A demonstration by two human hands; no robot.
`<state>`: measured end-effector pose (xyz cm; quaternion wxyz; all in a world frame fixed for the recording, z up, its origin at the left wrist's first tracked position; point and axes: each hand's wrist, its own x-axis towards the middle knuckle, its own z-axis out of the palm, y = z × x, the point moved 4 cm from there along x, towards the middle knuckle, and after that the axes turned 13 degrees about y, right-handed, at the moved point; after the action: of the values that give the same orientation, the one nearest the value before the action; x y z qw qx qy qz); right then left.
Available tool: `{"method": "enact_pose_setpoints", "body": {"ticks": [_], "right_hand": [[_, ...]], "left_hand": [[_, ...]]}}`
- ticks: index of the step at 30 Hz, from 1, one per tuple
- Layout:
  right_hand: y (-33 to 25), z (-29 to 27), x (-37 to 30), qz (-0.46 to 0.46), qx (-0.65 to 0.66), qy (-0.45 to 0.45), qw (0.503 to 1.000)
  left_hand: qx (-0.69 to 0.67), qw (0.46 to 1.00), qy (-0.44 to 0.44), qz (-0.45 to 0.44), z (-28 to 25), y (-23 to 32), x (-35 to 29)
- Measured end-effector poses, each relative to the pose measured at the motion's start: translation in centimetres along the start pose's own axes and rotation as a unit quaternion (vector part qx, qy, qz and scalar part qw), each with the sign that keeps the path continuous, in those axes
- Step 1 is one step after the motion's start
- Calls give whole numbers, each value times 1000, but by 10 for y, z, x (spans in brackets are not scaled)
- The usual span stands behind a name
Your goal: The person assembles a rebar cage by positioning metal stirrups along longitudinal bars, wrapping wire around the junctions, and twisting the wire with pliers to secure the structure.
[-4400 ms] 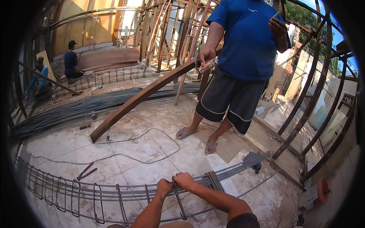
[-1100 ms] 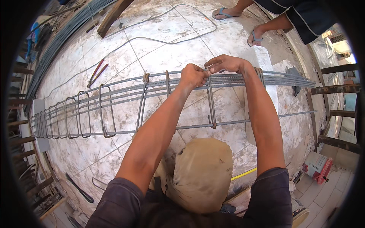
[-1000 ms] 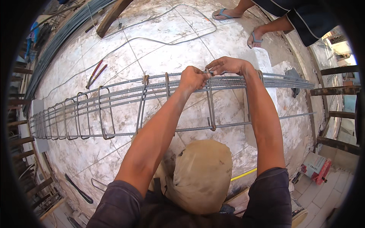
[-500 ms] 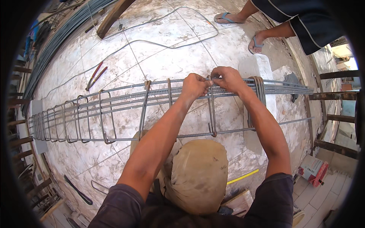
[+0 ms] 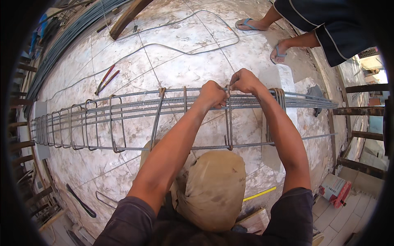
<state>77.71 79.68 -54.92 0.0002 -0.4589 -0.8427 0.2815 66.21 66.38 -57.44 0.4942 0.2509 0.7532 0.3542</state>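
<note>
A long rebar cage (image 5: 135, 119) lies across in front of me, made of ribbed bars with bent steel stirrups around them. At its far top bar, my left hand (image 5: 212, 95) is closed with bunched fingertips just left of one stirrup (image 5: 229, 123). My right hand (image 5: 245, 80) pinches right at the top corner of that same stirrup, slightly above the bar. Whatever lies between the fingertips is too small to make out. Several stirrups (image 5: 279, 97) sit bunched together to the right, partly behind my right forearm.
Red-handled pliers (image 5: 107, 80) lie beyond the cage on the tiled floor. White blocks (image 5: 41, 123) support its ends. Another person's sandalled feet (image 5: 252, 24) stand at the far right. My tan-clad knee (image 5: 215, 188) is close below the cage. A yellow strip (image 5: 259, 194) and a bucket (image 5: 334, 189) lie nearby.
My right hand has lifted slightly up and away from the left at the stirrup's corner. My left hand has turned a little and stays by the bar. The whole view has shifted slightly.
</note>
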Motion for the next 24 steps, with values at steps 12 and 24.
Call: {"method": "enact_pose_setpoints", "body": {"ticks": [12,24], "right_hand": [[14,23,13,-99,8,-223,970],[56,26,37,170,264,-372,873]], "left_hand": [[-6,1000,8,-4,0,-5,3],[-9,1000,-5,-1,2,-5,5]]}}
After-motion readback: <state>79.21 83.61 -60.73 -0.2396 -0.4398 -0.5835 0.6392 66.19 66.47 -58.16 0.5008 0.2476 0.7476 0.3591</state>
